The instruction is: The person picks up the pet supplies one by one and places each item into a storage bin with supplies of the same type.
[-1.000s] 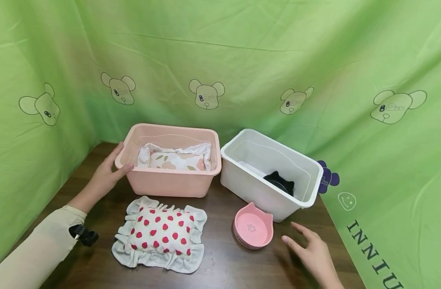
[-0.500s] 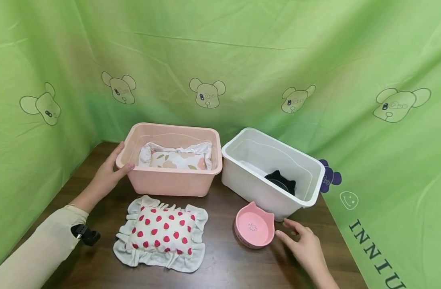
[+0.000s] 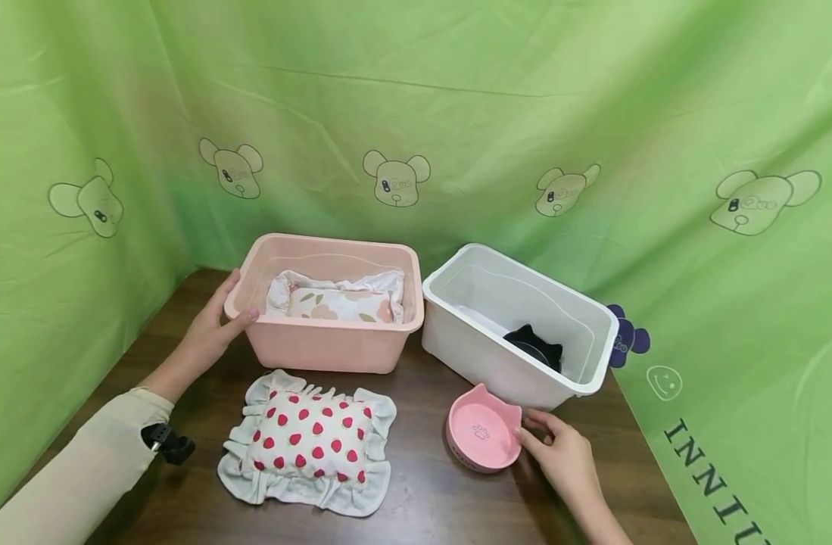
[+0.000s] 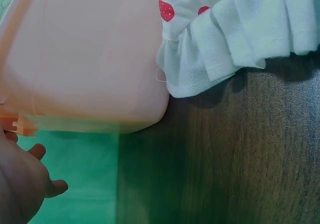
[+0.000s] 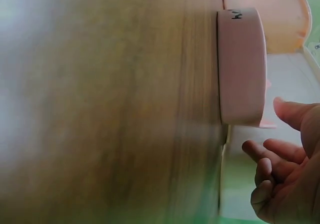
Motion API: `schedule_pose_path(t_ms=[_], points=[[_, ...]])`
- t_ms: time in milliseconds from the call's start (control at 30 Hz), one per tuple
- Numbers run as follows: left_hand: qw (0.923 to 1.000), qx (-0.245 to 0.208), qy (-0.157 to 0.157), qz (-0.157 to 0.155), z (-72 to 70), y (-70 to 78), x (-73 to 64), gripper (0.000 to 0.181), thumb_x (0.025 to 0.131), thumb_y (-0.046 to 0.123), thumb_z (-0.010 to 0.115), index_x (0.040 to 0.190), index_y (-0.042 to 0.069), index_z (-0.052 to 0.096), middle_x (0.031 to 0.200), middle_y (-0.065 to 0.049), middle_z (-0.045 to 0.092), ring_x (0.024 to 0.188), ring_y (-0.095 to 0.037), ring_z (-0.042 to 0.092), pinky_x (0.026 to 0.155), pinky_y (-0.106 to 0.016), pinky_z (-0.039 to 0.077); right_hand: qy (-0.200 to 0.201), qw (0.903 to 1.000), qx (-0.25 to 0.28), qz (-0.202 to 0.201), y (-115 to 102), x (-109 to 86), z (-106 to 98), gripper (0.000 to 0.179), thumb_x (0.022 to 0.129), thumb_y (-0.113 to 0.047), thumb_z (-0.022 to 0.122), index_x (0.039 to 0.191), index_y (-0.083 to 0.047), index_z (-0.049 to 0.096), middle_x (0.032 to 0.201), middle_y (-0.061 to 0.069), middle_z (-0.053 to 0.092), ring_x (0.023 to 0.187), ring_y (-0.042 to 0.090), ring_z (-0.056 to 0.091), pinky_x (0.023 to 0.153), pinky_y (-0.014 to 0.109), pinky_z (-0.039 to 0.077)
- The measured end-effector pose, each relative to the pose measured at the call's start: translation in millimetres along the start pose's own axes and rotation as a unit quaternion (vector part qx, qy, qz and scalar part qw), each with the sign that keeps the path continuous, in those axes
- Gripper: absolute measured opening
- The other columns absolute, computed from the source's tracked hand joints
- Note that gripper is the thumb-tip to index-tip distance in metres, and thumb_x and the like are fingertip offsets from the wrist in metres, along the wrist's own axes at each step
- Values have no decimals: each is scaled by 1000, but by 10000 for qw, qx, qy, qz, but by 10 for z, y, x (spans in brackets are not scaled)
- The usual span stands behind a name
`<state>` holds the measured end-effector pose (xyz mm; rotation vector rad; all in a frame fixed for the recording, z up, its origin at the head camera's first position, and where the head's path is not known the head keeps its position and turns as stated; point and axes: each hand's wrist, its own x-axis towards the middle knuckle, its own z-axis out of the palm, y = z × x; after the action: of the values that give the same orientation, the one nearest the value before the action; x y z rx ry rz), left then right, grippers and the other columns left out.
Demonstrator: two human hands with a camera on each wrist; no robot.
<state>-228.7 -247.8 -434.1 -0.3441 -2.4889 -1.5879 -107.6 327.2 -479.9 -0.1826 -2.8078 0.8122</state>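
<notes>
My left hand (image 3: 207, 333) holds the near left corner of a pink plastic bin (image 3: 327, 350), thumb over the front rim and fingers along the end. In the left wrist view, part of that hand (image 4: 22, 176) shows beside the bin wall (image 4: 90, 48). A small floral pillow (image 3: 341, 305) with a white ruffle lies inside. My right hand (image 3: 564, 454) is beside a pink cat-eared bowl (image 3: 484, 433) with a paw print. The right wrist view has its thumb and fingers spread, a little apart from the bowl's side (image 5: 242, 66). A strawberry-print ruffled pillow (image 3: 310, 439) lies flat between the hands.
A white bin (image 3: 484, 356) stands at an angle right of the pink one, their rims close together. Inside it sits a black cat-eared bowl (image 3: 534, 348). Everything stands on a dark wooden table (image 3: 429, 492), with a green printed curtain (image 3: 388, 91) behind and at the sides.
My right hand has moved left to the pink bowl's right edge. The left hand stays on the pink bin. The whole scene has shifted slightly in the head view.
</notes>
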Motion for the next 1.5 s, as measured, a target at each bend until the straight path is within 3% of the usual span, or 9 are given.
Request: schedule_pose_path(t_ms=[333, 433, 600, 933, 1200, 1500], points=[[10000, -41, 0, 19, 10, -9, 18, 86, 101, 28, 65, 166, 19, 10, 172, -11, 9, 155, -41, 14, 121, -66, 17, -141, 9996, -37, 233, -89, 74, 60, 39, 90, -36, 78, 122, -13, 74, 108, 4, 79, 75, 10, 59, 69, 32, 47], [10000, -23, 14, 28, 15, -20, 20, 86, 101, 29, 64, 166, 19, 10, 172, -11, 9, 155, -41, 14, 121, -67, 16, -114, 9996, -80, 228, -108, 91, 82, 39, 90, -35, 78, 121, -12, 75, 106, 7, 79, 89, 24, 72, 81, 44, 54], [10000, -14, 16, 31, 23, -30, 20, 86, 101, 29, 64, 167, 19, 10, 172, -11, 9, 155, -41, 14, 121, -67, 16, -93, 9995, -137, 266, -127, 128, 107, 37, 91, -33, 77, 120, -10, 75, 105, 8, 79, 111, 35, 70, 91, 57, 51], [10000, -73, 11, 67, 29, -40, 18, 86, 101, 28, 64, 167, 21, 9, 172, -10, 9, 156, -40, 13, 121, -67, 15, 50, 9989, -212, 423, -180, 151, 124, 23, 89, -28, 75, 108, -15, 78, 97, 1, 80, 101, 30, 74, 77, 47, 54], [10000, -74, 11, 39, 43, -51, 20, 85, 102, 30, 62, 167, 20, 8, 173, -10, 7, 156, -41, 12, 121, -67, 15, 315, 9978, -398, 435, -189, 171, 140, 13, 86, -24, 74, 95, -18, 79, 88, -2, 79, 88, 27, 75, 60, 36, 48], [10000, -73, 9, 64, 46, -58, 21, 85, 103, 29, 62, 167, 19, 7, 173, -10, 7, 155, -41, 14, 121, -66, 17, 504, 9970, -284, 508, -217, 161, 144, 8, 87, -27, 75, 86, -21, 79, 81, -5, 78, 80, 22, 74, 58, 33, 46]])
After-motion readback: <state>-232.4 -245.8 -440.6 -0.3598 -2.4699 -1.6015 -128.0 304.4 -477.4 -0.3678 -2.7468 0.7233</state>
